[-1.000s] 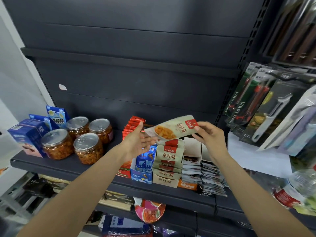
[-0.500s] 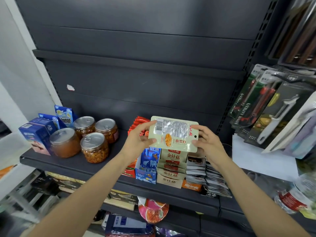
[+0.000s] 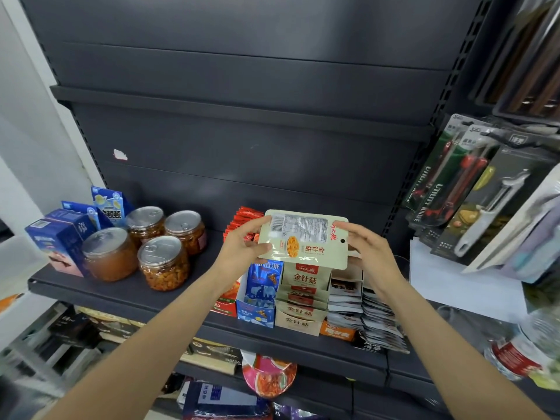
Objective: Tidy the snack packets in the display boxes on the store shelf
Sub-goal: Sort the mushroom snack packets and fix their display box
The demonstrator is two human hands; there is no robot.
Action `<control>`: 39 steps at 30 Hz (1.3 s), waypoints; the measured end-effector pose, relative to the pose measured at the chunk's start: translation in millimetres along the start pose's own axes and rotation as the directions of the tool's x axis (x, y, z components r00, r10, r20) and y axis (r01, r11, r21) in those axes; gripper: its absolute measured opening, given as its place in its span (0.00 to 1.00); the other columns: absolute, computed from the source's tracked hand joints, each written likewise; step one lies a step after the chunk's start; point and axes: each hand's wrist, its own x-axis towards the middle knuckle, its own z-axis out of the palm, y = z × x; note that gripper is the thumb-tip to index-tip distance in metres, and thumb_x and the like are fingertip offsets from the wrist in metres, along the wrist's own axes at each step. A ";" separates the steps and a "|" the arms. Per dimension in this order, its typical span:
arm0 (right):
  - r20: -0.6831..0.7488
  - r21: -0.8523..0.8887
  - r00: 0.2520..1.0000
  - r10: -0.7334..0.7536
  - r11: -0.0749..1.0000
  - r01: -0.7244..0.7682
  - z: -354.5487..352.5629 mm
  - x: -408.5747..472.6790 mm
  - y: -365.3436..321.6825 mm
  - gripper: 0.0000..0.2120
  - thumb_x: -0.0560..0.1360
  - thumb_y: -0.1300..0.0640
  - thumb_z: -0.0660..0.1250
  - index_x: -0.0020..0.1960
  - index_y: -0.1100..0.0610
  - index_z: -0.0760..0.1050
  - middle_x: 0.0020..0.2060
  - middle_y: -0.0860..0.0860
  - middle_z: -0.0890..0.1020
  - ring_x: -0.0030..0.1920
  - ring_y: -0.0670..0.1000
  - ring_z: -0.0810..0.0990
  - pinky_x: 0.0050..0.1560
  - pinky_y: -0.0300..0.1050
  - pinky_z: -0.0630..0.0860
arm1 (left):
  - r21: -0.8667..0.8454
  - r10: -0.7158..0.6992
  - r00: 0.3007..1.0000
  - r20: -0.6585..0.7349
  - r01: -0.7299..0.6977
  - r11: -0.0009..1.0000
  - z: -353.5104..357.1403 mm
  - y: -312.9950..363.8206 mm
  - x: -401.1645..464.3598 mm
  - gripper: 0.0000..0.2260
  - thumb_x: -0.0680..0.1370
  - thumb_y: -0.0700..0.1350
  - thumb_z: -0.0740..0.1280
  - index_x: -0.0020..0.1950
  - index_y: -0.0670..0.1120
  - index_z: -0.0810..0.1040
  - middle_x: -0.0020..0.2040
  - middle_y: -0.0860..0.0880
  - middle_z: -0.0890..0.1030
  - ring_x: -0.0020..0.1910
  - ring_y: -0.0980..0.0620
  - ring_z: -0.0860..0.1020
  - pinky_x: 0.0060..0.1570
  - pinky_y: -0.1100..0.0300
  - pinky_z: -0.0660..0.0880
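A pale beige snack packet [image 3: 304, 237] is held sideways in the air over the display boxes, its printed back and barcode facing me. My left hand [image 3: 242, 248] pinches its left edge and my right hand [image 3: 368, 253] grips its right edge. Directly below stands the beige display box [image 3: 300, 322] stacked with matching packets [image 3: 304, 274]. To its left are a blue display box [image 3: 256, 310] and a row of red packets [image 3: 242, 222]. On its right an orange box [image 3: 338, 331] holds black-and-white packets [image 3: 345, 298] that spill rightward.
Several clear jars [image 3: 163, 262] with metal lids and blue cartons [image 3: 57, 244] stand on the dark shelf [image 3: 91, 286] at the left. Packaged knives and peelers [image 3: 472, 195] hang at the right. A water bottle [image 3: 521, 350] lies at the lower right. More goods fill the shelf below.
The packet went from lying flat, front up, to being turned over with its back and barcode toward me, raised slightly over the beige box. Both hands stay on its edges.
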 end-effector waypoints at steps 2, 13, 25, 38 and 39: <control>-0.002 -0.016 1.000 -0.001 1.000 0.001 -2.0 0.1 -2.2 0.19 0.79 0.68 0.54 0.51 0.51 0.81 0.50 0.51 0.84 0.52 0.50 0.81 0.52 0.47 0.78 | -0.058 -0.083 0.996 0.018 0.084 0.995 -2.2 -2.9 2.3 0.18 0.77 0.33 0.64 0.64 0.50 0.75 0.56 0.50 0.80 0.51 0.54 0.80 0.40 0.64 0.78; 0.011 -0.320 0.945 -0.327 0.894 0.313 -6.2 8.7 -7.4 0.04 0.74 0.59 0.69 0.44 0.52 0.82 0.42 0.47 0.84 0.47 0.50 0.81 0.51 0.54 0.78 | -0.020 -0.470 0.877 0.099 0.474 0.881 6.8 -8.8 12.4 0.14 0.80 0.55 0.59 0.56 0.48 0.76 0.47 0.45 0.84 0.33 0.51 0.80 0.39 0.60 0.75; 0.166 -0.681 0.947 -0.274 0.663 0.311 -5.7 3.1 13.4 0.06 0.75 0.56 0.69 0.49 0.54 0.82 0.44 0.45 0.84 0.46 0.44 0.81 0.49 0.46 0.78 | 0.383 -0.284 0.949 0.136 0.214 0.898 18.0 -52.7 8.1 0.14 0.76 0.39 0.67 0.61 0.48 0.72 0.50 0.49 0.81 0.46 0.52 0.79 0.48 0.59 0.76; 0.333 -0.803 0.943 0.006 0.525 0.280 20.7 -4.3 47.4 0.12 0.77 0.54 0.66 0.59 0.50 0.79 0.57 0.48 0.81 0.56 0.47 0.79 0.60 0.47 0.75 | 0.386 -0.152 0.973 0.173 0.075 0.920 26.8 -59.9 5.7 0.13 0.79 0.43 0.64 0.64 0.51 0.75 0.52 0.53 0.80 0.53 0.55 0.78 0.46 0.68 0.72; 0.344 -0.796 0.939 0.016 0.535 0.283 20.7 -2.7 45.9 0.12 0.77 0.54 0.65 0.59 0.50 0.79 0.56 0.48 0.82 0.56 0.47 0.79 0.60 0.48 0.75 | 0.408 -0.151 0.972 0.182 0.065 0.911 26.6 -60.1 6.5 0.13 0.79 0.43 0.63 0.64 0.51 0.75 0.52 0.52 0.80 0.53 0.54 0.78 0.47 0.66 0.72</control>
